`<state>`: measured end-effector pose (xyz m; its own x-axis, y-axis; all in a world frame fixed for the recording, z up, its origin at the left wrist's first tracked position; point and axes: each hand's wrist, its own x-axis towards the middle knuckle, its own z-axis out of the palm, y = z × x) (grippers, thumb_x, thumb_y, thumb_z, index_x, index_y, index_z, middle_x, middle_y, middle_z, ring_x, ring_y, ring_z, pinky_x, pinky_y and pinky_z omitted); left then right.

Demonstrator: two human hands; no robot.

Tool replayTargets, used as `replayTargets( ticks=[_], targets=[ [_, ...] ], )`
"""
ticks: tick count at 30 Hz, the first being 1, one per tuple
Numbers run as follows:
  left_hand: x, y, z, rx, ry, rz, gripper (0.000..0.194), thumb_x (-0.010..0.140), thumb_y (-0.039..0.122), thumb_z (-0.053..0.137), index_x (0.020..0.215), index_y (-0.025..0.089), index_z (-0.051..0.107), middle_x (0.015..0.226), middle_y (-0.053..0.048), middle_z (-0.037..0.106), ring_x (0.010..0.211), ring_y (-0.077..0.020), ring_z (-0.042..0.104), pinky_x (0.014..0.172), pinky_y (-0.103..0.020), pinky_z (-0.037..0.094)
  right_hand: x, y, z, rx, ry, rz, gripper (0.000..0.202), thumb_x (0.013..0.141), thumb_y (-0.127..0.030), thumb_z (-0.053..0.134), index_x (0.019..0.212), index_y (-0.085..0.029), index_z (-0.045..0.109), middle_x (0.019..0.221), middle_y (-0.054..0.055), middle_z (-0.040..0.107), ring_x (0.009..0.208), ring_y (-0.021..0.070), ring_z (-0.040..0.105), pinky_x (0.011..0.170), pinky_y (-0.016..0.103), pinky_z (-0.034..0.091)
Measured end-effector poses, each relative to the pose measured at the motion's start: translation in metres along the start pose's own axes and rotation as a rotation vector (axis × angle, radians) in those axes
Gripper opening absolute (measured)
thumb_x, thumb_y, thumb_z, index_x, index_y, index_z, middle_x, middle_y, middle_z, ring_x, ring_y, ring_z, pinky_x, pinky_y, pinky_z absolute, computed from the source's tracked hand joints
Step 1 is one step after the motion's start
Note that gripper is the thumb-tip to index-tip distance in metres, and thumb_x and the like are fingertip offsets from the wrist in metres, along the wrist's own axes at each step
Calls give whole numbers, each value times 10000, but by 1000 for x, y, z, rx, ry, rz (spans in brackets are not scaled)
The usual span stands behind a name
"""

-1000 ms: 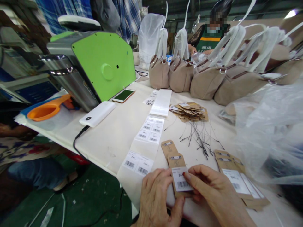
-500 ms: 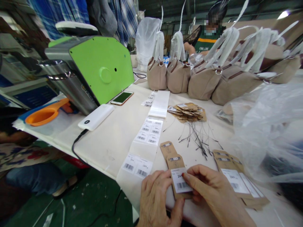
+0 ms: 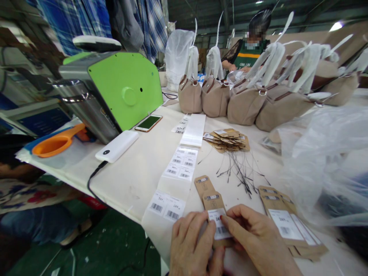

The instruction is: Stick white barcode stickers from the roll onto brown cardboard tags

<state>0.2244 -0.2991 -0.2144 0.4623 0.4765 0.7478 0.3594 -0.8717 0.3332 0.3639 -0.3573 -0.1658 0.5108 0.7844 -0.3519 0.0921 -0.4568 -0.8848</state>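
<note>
At a white table (image 3: 135, 168), a person's left hand (image 3: 191, 245) rests with thumb apart, fingertips touching the left edge of a labelled brown tag (image 3: 217, 216), its right side pinched by the right hand (image 3: 255, 239); beyond lie barcode stickers (image 3: 180, 163), heaped stringed tags (image 3: 228, 140) and beige handbags (image 3: 215, 100)

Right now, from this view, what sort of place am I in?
Probably a factory or packing workshop: a row of tan handbags stands on the table, behind a strip of barcode labels and a pile of brown tags.
</note>
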Motion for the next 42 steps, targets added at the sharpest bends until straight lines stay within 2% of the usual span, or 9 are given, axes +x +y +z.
replayTargets(
  ticks=[11, 16, 21, 25, 28, 31, 33, 38, 42],
  targets=[
    [-1, -2, 0, 0, -14, 53, 256, 775, 180, 537, 1009, 126, 623, 1070, -131, 632, 1036, -264, 544, 843, -406, 416, 1, -6, 0, -474, 130, -119, 163, 741, -376, 501, 659, -245, 553, 586, -11, 629, 569, 164, 598, 561, 271, 427],
    [3, -9, -4, 54, -81, 181, 299, 755, 227, 581, 1032, 122, 620, 1076, -123, 630, 1032, -243, 541, 832, -361, 429, 1, -7, 1, -612, 153, -160, 175, 767, -391, 485, 676, -246, 520, 607, -6, 627, 596, 178, 603, 574, 291, 420],
    [5, -10, -6, 41, -51, 171, 286, 760, 227, 585, 1021, 119, 625, 1065, -121, 629, 1029, -235, 540, 843, -353, 426, -3, -1, 3, -697, 205, -283, 191, 814, -390, 439, 707, -252, 516, 592, -24, 604, 556, 164, 606, 531, 271, 431],
    [3, -6, -6, 22, -52, 129, 274, 763, 196, 579, 1022, 116, 625, 1068, -123, 624, 1031, -238, 537, 849, -361, 422, -5, 6, 3, -862, 419, -454, 212, 815, -436, 476, 763, -233, 506, 584, -11, 575, 490, 182, 602, 450, 280, 445],
    [3, -2, -5, -7, -39, 87, 248, 792, 197, 540, 1014, 126, 624, 1074, -118, 621, 1039, -240, 530, 852, -368, 414, -8, 12, 3, -944, 593, -635, 261, 818, -435, 503, 896, -186, 522, 678, 33, 590, 507, 183, 607, 423, 278, 457],
    [5, 0, -5, -34, 1, 58, 241, 816, 190, 494, 1009, 122, 621, 1070, -116, 622, 1032, -237, 530, 854, -373, 406, -11, 16, 6, -946, 500, -938, 227, 868, -244, 425, 1052, -163, 531, 865, 87, 609, 650, 151, 625, 531, 238, 505],
    [7, 1, -5, -38, 3, 68, 242, 816, 178, 487, 1007, 113, 620, 1060, -118, 629, 1019, -235, 537, 850, -370, 409, -13, 19, 8, -948, 427, -1054, 275, 852, -153, 384, 1069, -144, 553, 932, 116, 602, 755, 169, 618, 629, 269, 529],
    [10, 2, -7, -20, 12, 82, 219, 807, 165, 489, 959, 107, 637, 1025, -118, 648, 984, -237, 557, 830, -372, 415, -11, 20, 9, -1024, 478, -1025, 335, 861, -194, 403, 1125, -72, 570, 907, 154, 568, 740, 213, 569, 582, 345, 524],
    [8, 0, -9, -11, -23, 95, 248, 798, 169, 501, 997, 98, 630, 1046, -130, 640, 1006, -251, 549, 837, -386, 416, -16, 20, 3, -969, 405, -1040, 301, 859, -168, 419, 1091, -92, 594, 921, 135, 551, 738, 180, 541, 620, 310, 504]
  ],
)
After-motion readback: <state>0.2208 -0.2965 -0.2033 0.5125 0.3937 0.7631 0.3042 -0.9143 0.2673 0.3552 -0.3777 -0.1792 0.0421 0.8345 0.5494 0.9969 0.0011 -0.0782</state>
